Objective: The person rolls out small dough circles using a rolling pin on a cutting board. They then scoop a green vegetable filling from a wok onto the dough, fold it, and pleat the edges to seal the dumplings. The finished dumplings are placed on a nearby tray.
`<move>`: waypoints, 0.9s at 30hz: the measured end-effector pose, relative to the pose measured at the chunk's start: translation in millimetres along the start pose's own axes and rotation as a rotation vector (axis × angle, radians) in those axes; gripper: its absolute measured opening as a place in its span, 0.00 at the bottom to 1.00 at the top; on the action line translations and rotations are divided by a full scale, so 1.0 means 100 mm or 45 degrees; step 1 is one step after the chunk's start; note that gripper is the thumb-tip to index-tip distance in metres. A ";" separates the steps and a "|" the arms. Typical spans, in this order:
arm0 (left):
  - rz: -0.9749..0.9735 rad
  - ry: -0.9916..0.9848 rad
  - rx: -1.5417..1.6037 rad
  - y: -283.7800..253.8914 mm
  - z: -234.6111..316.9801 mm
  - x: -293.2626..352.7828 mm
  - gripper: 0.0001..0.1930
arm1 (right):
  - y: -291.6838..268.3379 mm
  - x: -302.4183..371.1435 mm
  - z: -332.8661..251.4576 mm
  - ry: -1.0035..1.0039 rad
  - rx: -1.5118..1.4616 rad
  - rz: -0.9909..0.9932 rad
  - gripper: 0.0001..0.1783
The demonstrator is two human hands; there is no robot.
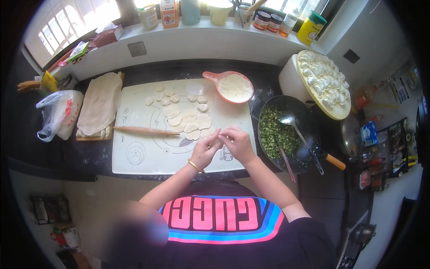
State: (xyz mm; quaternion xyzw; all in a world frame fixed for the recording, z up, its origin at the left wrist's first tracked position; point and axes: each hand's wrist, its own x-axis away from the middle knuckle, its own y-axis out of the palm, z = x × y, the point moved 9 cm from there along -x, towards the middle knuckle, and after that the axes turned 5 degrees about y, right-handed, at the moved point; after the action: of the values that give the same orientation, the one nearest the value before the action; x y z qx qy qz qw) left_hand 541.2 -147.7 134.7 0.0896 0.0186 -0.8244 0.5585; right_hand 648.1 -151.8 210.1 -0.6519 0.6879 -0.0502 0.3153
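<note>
In the head view, the left hand [204, 150], with a gold bangle [195, 166] at its wrist, and the right hand [237, 144] meet above the near right part of a large pale rectangular mat [130, 110]. Their fingers are curled with the tips brought close together; whether they pinch anything cannot be told. Just beyond them on the mat lie thin, round, cream-coloured dough wrappers [189, 118], some overlapping, with small thick dough lumps [169, 93] farther off. A slim tapered wooden rolling pin [146, 131] lies left of the wrappers. At the mat's far edge stands a pink handled bowl [212, 76] of white flour [235, 88]. To the right, a round dark wok [309, 117] holds chopped green filling [271, 134] and a metal ladle [298, 131]. Far right, a round yellow tray [337, 114] carries many white dumplings [323, 80].
</note>
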 end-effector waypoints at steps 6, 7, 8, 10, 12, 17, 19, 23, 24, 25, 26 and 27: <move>-0.020 0.138 -0.075 0.03 0.03 -0.03 0.25 | -0.06 0.00 0.07 0.059 0.001 -0.054 0.04; -0.060 0.082 -0.090 0.06 0.02 -0.03 0.25 | -0.05 0.00 0.06 -0.007 0.043 -0.022 0.04; -0.100 0.026 -0.105 0.10 0.04 -0.02 0.25 | -0.03 0.00 0.06 -0.072 0.084 0.010 0.04; -0.113 -0.028 -0.083 0.11 0.03 -0.01 0.25 | -0.03 0.01 0.08 -0.065 0.059 0.032 0.04; -0.059 -0.024 -0.011 0.09 0.01 -0.01 0.26 | -0.03 0.02 0.13 0.081 -0.076 0.012 0.04; -0.080 0.023 -0.026 0.09 -0.04 -0.03 0.25 | -0.04 -0.02 0.19 0.198 0.030 -0.126 0.04; -0.137 0.023 -0.119 0.12 -0.07 -0.04 0.25 | -0.02 -0.03 0.20 0.142 0.057 -0.095 0.04; -0.131 -0.176 0.233 0.15 -0.09 -0.02 0.24 | -0.04 -0.03 0.29 0.257 -0.055 -0.119 0.05; -0.108 -0.233 0.399 0.15 -0.09 -0.01 0.24 | -0.05 -0.02 0.34 0.336 -0.110 -0.150 0.05; -0.113 -0.235 0.403 0.15 -0.07 -0.02 0.24 | -0.06 -0.01 0.36 0.341 -0.073 -0.163 0.06; -0.117 -0.237 0.407 0.15 -0.06 -0.03 0.23 | -0.07 -0.01 0.38 0.346 -0.036 -0.176 0.06; -0.120 -0.239 0.412 0.16 -0.06 -0.03 0.23 | -0.06 -0.01 0.41 0.351 0.001 -0.190 0.06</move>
State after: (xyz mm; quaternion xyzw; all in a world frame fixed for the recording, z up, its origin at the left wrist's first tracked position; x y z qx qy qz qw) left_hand 557.4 -149.9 130.4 0.1001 -0.1620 -0.8467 0.4968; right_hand 673.9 -137.9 180.9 -0.6880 0.6743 -0.1626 0.2136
